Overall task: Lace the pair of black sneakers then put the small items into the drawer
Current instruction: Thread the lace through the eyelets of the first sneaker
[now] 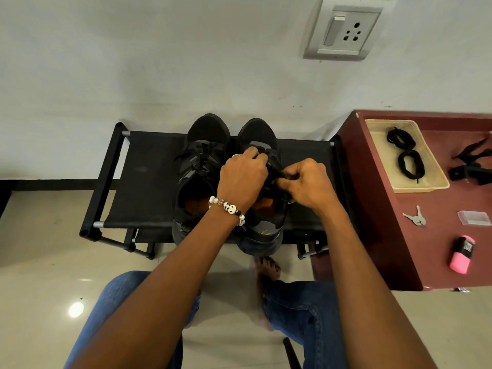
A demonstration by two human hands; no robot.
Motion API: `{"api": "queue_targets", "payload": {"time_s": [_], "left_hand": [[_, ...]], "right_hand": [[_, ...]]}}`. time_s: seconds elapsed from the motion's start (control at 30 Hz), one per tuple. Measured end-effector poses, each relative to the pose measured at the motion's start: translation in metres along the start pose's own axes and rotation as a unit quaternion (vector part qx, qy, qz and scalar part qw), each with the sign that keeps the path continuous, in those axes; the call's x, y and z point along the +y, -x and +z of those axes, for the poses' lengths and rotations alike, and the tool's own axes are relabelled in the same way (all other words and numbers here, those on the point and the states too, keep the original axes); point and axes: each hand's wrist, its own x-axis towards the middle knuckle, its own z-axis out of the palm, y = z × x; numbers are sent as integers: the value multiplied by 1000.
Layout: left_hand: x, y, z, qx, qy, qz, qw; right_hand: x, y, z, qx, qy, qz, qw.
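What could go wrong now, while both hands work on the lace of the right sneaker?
The hands, left and right, hide the eyelets of the right sneaker, so one may be skipped. Its heel overhangs the rack edge; a hard pull might tip it off. The keys lie loose and could be forgotten.

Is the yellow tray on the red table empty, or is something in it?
Not empty. The tray holds two coiled black laces, one nearer the wall, one nearer the person.

Black sneakers (229, 179), maroon cabinet (386, 222), pink roll (462, 258), cream tray (431, 186)
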Motion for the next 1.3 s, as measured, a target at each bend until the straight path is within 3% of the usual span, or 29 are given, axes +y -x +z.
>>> {"api": "queue_targets", "payload": {"time_s": [0.17,0.43,0.63,0.83,0.9,0.97,1.07,1.17,1.3], "left_hand": [[-5,-3,-5,17,10,5,1000],[-14,-10,-15,-30,86,-57,994],[-9,-10,-17,-18,132,-158,978],[1,-9,-16,2,202,-297,933],[1,-8,-15,-14,181,-256,949],[-3,-8,-17,-41,160,-157,974],[-7,-11,-18,-99,42,-27,994],[-6,-10,-14,-97,-47,9,994],[-4,-8,-18,-59,10,-34,998]], "right_hand": [[0,0,1,6,15,-5,1000],[-2,3,3,6,8,0,1000],[-2,4,4,15,5,4,1000],[-6,6,4,16,31,-3,999],[-6,6,4,12,39,-7,999],[-7,6,4,15,47,-15,999],[-9,7,5,16,71,-27,997],[-10,8,5,20,87,-37,995],[-12,9,7,27,90,-32,995]]}}
